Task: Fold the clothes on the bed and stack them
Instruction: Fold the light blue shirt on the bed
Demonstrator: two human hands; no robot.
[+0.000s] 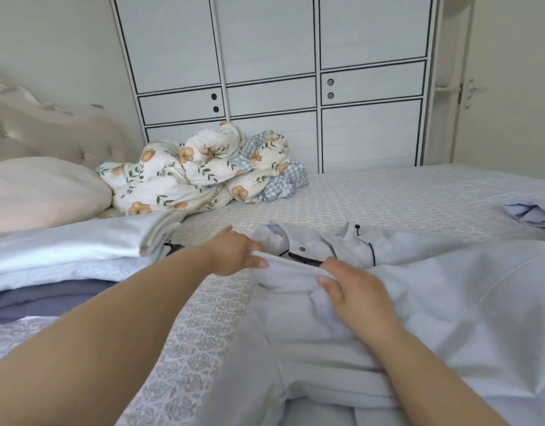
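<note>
A pale grey-blue jacket point(434, 290) with dark drawcords and a snap button lies spread over the patterned bed sheet point(372, 195) in front of me. My left hand point(234, 252) pinches the folded edge of the jacket near its collar. To its right, my right hand point(354, 290) grips the same fold, fingers curled over the cloth. At the left stands a stack of folded clothes point(65, 250), white and pale pieces on top of dark blue ones.
A crumpled floral and checked duvet point(203, 170) lies at the far side of the bed. A pink pillow point(40, 192) rests against the tufted headboard point(49, 133). Another pale blue garment point(529, 213) lies at the right edge. White wardrobe doors point(271, 56) stand behind.
</note>
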